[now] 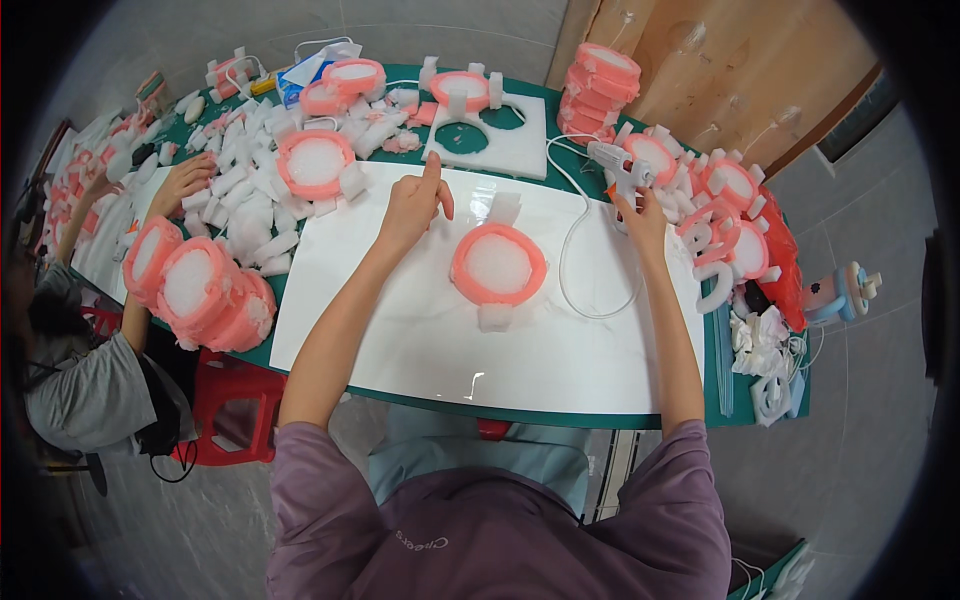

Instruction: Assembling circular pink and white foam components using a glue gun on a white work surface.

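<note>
In front of me on a white sheet (400, 350) lies a round white foam disc ringed with pink padding (499, 264). One white foam block (504, 209) sits at its far edge and another (494, 317) at its near edge. To the far left of the disc, my left hand (411, 212) hovers over the sheet with its index finger stretched out and nothing in it. Off to the right, my right hand (642, 217) grips the handle of a white glue gun (622, 168). A white cord (568, 255) loops from there across the sheet.
A white foam board with round holes (525, 150) lies beyond the sheet. Loose foam pieces (235, 205) and stacked pink-rimmed rounds (205, 290) crowd the left. More rounds (730, 185) and a red bag (783, 260) are at right. Another person's hand (185, 182) reaches into the foam pile.
</note>
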Motion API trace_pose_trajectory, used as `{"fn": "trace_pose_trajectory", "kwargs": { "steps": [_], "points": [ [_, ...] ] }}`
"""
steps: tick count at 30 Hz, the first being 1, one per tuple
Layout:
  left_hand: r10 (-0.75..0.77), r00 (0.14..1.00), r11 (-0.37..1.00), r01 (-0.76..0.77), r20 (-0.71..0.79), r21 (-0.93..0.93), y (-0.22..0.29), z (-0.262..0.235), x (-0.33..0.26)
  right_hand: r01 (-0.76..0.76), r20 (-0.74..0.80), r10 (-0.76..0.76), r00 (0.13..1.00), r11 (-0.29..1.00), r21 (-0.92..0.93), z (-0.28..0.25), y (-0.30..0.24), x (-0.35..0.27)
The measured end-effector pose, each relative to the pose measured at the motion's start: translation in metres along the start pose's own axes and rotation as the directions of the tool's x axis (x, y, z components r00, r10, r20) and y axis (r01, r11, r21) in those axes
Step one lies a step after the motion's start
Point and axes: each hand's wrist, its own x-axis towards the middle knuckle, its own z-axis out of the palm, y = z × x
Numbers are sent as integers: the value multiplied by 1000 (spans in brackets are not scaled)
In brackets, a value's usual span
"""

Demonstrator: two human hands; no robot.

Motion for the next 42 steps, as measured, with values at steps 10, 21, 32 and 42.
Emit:
{"fn": "trace_pose_trajectory", "kwargs": {
  "steps": [10,21,32,42],
  "points": [
    [-59,992,911,8,112,412,8,10,-5,327,-92,-337,937,939,-110,12,-5,-8],
    [0,973,653,-176,232,736,16,24,-25,52,12,-71,997,822,568,-17,-49,-52],
    [-59,989,996,68,138,-63,3,19,-6,91,179,-266,947,759,645,-32,-36,-53],
    [27,1000,993,-26,6,-115,0,24,-8,33,347,-319,882,775,631,-24,-44,-69]
  ]
}}
